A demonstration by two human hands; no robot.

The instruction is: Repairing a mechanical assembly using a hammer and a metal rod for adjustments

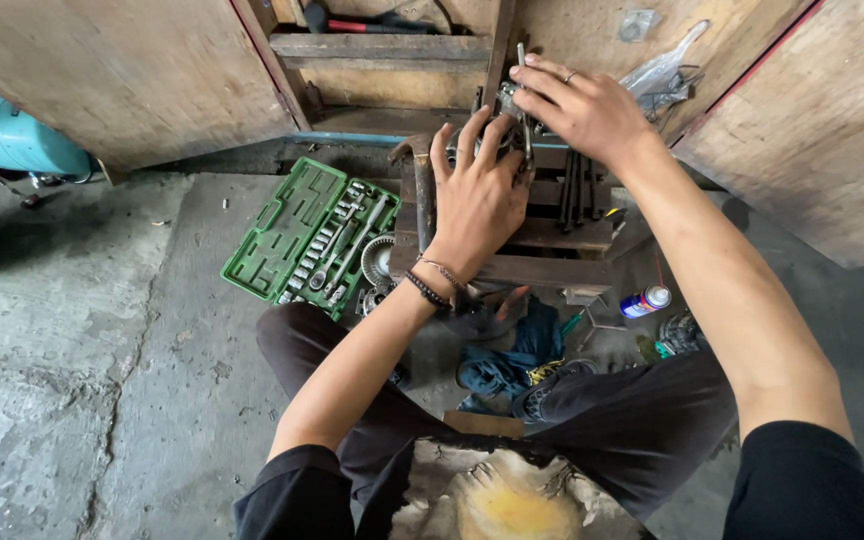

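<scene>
My left hand (477, 195) lies fingers-spread over a small metal engine part (508, 112) that sits on a low wooden pallet stand (542, 268). My right hand (580, 105) grips the same metal part from the far side, with a thin metal rod sticking up by its fingers. The part is mostly hidden under both hands. Several long dark bolts (577, 190) lie on the stand to the right of my left hand. Bead bracelets ring my left wrist.
An open green socket-set case (302, 235) lies on the concrete floor to the left. A round gear (379, 260) sits beside it. A spray can (645, 301), a blue rag (512, 360) and a hammer (420, 185) lie near the stand. Wooden boards stand behind.
</scene>
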